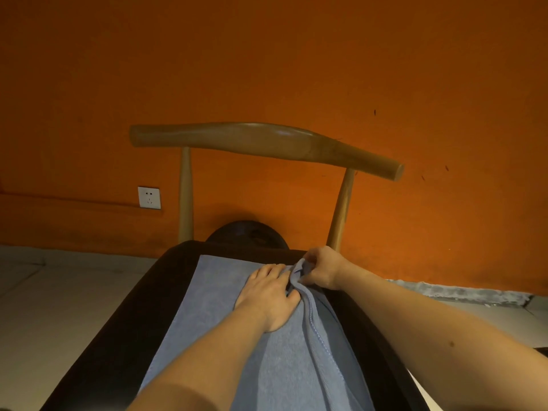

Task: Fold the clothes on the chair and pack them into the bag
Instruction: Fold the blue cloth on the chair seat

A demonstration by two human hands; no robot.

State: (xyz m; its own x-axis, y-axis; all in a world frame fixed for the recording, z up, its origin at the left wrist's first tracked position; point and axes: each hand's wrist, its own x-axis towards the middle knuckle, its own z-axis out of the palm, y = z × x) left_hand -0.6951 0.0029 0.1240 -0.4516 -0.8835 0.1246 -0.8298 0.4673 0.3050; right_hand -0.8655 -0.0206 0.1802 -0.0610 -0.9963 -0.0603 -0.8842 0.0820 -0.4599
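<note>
A blue-grey garment (213, 310) lies spread lengthwise over the dark seat (124, 330) of a wooden chair. My left hand (267, 295) lies flat on the cloth with its fingers stretched out, pressing it down. Just to its right, my right hand (321, 269) pinches a bunched fold of the garment's far right edge, lifted slightly off the seat. A stitched hem runs from that fold back toward me. No bag is in view.
The chair's curved wooden backrest (261, 143) stands on two posts against an orange wall. A white wall socket (149, 197) sits low on the left. A dark round object (247, 234) shows behind the seat. Pale floor lies on both sides.
</note>
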